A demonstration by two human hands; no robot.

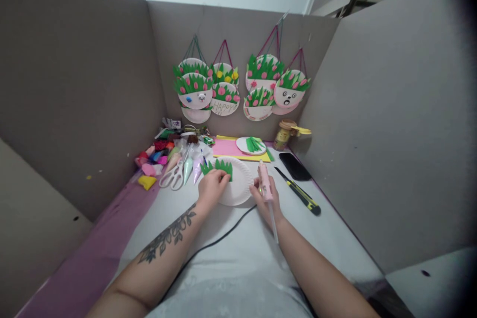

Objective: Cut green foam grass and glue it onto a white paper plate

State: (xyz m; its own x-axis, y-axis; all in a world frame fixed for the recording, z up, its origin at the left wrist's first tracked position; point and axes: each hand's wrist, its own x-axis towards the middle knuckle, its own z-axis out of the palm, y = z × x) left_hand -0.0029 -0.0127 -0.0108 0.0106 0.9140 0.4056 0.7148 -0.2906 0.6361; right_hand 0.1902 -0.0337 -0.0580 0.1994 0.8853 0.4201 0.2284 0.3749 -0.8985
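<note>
My left hand is closed at the lower edge of a green paper grass strip with a jagged top. That strip lies over the upper left of a white paper plate with a crimped rim. Part of the strip is hidden behind my fingers. My right hand, at the plate's right side, is wrapped round a pink hot glue gun. The gun's nozzle points away from me, and a clear glue stick sticks out of its back end.
A utility knife and black phone lie right. White scissors, piping bags and colourful packets sit left. Behind are a small plate, coloured paper and a jar. Decorated plates hang behind. A black cord crosses the table.
</note>
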